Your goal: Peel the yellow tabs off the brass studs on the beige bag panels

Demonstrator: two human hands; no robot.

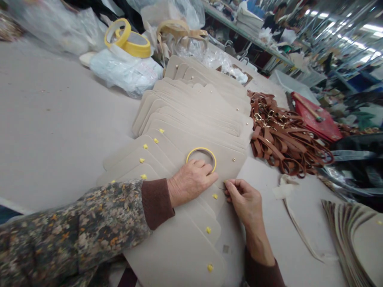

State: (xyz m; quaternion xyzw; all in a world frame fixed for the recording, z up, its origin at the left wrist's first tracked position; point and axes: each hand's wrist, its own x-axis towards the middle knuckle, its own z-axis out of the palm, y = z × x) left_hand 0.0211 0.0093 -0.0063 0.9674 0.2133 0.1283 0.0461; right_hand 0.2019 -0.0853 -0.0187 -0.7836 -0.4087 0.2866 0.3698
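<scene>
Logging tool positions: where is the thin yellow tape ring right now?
In the head view the thin yellow tape ring lies at centre on the fanned beige flaps, under the left hand fingertips, left of the brown straps.

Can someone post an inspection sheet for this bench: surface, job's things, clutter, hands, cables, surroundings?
Surface: grey table, mostly covered.
Job's things: overlapping beige panels with yellow tabs; thin yellow tape ring on top.
Clutter: brown straps, tape rolls, plastic bags, red tray, second panel stack.
Hands: left hand rests on the ring; right hand pinches something small, unclear what.
Cables: nothing seen.
Surroundings: shelves, blurred racks behind.
</scene>
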